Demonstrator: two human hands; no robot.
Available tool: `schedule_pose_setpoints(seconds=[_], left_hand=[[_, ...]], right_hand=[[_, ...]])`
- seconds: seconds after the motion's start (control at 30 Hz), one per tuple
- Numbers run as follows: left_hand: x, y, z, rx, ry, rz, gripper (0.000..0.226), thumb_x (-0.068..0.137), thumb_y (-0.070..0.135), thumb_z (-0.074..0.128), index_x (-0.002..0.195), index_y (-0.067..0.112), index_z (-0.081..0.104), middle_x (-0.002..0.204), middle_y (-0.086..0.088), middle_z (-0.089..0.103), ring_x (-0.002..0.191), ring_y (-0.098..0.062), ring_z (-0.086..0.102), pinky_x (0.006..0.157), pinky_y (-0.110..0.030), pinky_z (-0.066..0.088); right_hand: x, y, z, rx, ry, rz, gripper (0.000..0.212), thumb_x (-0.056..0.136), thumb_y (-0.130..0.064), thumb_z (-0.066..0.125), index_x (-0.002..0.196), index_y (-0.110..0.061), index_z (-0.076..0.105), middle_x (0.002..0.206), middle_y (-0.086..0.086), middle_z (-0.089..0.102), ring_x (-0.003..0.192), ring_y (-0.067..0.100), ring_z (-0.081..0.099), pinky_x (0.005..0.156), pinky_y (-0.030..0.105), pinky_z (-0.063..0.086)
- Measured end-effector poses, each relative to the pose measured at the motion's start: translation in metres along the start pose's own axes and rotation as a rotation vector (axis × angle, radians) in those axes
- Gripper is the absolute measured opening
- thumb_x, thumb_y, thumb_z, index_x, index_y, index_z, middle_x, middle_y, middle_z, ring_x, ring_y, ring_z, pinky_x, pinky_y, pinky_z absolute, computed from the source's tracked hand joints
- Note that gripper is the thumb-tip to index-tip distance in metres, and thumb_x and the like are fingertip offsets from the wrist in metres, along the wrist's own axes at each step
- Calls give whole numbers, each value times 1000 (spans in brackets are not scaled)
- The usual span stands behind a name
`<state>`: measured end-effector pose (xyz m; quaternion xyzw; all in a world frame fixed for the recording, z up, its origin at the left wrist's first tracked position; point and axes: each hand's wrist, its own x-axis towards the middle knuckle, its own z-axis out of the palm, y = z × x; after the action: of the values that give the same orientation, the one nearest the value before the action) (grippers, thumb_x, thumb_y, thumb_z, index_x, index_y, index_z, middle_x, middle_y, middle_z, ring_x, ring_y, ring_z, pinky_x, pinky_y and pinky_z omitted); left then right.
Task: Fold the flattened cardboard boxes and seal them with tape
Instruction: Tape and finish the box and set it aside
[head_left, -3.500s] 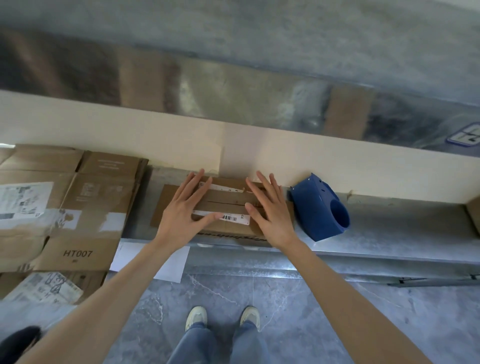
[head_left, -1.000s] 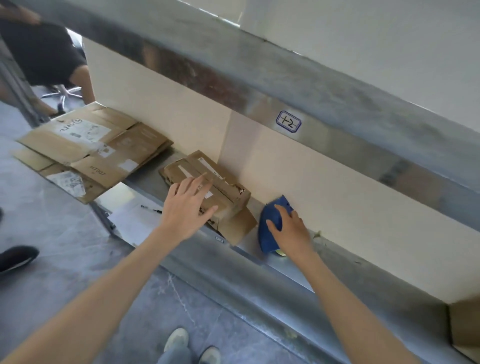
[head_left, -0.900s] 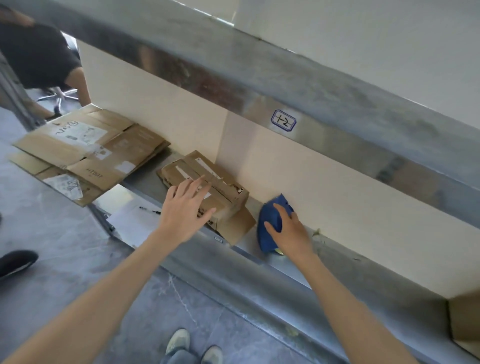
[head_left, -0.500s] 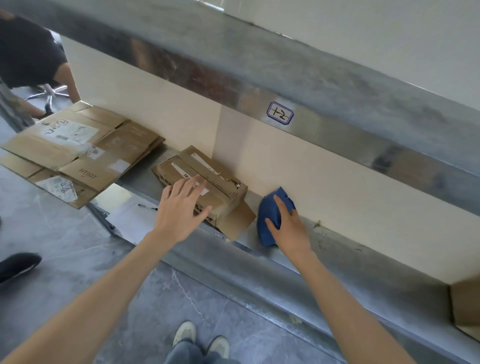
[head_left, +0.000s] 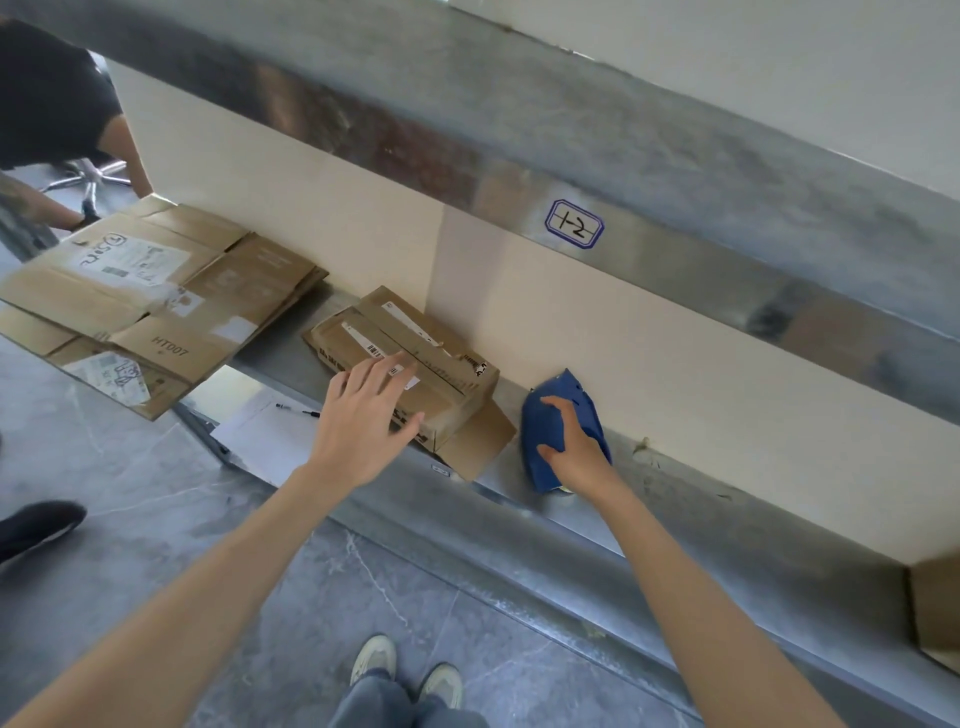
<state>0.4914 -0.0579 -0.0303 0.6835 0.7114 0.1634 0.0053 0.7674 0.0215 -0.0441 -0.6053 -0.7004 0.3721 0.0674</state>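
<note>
On the metal shelf (head_left: 291, 358), left hand (head_left: 363, 421) presses flat on the box (head_left: 441, 374); right hand (head_left: 576, 447) grips the tape dispenser (head_left: 545, 415).

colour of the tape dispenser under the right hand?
Blue plastic tape dispenser: solid dark blue, head view.

On the shelf (head_left: 675, 525), the folded box (head_left: 415, 364) stood against the back wall, flattened boxes (head_left: 156, 291) to its left, the tape dispenser (head_left: 563, 415) just right.
</note>
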Motion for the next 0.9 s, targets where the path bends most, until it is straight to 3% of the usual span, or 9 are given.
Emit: schedule_pose_setpoints(seconds=[0.1,0.3,0.4,0.5,0.67,0.9], left_hand=[[-1,0,0,-15,-7,-1,53,92,42,64,138,16,56,147,-6,50,133,-29,47,105,-45,37],[2,0,-1,-42,-2,8,52,93,43,60,139,18,56,148,-4,50,136,-27,44,109,-45,35],[0,3,1,-71,-10,6,54,92,47,59,140,21,55,147,-3,50,136,-27,44,109,-45,35],[-2,8,7,-95,-48,9,61,90,57,57,143,27,52,149,-1,49,139,-26,41,108,-48,34],[-5,15,16,-122,-115,-4,71,84,62,66,145,28,51,151,-2,45,143,-30,34,114,-55,31],[-3,20,23,-242,-40,-27,52,82,29,78,129,13,64,137,-14,54,134,-39,39,110,-47,36]], right_hand=[[1,-1,2,-21,25,13,65,99,-1,45,151,-32,23,62,9,39,46,14,32,40,22,25],[-9,-3,-10,-106,96,-14,84,97,-8,50,155,-48,2,56,6,43,43,14,37,43,29,30],[-13,-5,-20,-228,246,-68,76,97,-33,55,152,-54,7,94,1,67,63,19,55,53,30,42],[-13,-3,-28,-225,289,-122,66,96,-41,57,150,-52,21,112,-3,67,70,17,51,62,29,39],[-19,-4,-38,-318,257,-185,61,97,-44,55,148,-53,23,97,-1,69,62,14,51,59,28,40],[-38,-11,-56,-351,227,-323,63,95,-50,54,135,-69,9,82,-2,67,61,11,58,56,28,43]])
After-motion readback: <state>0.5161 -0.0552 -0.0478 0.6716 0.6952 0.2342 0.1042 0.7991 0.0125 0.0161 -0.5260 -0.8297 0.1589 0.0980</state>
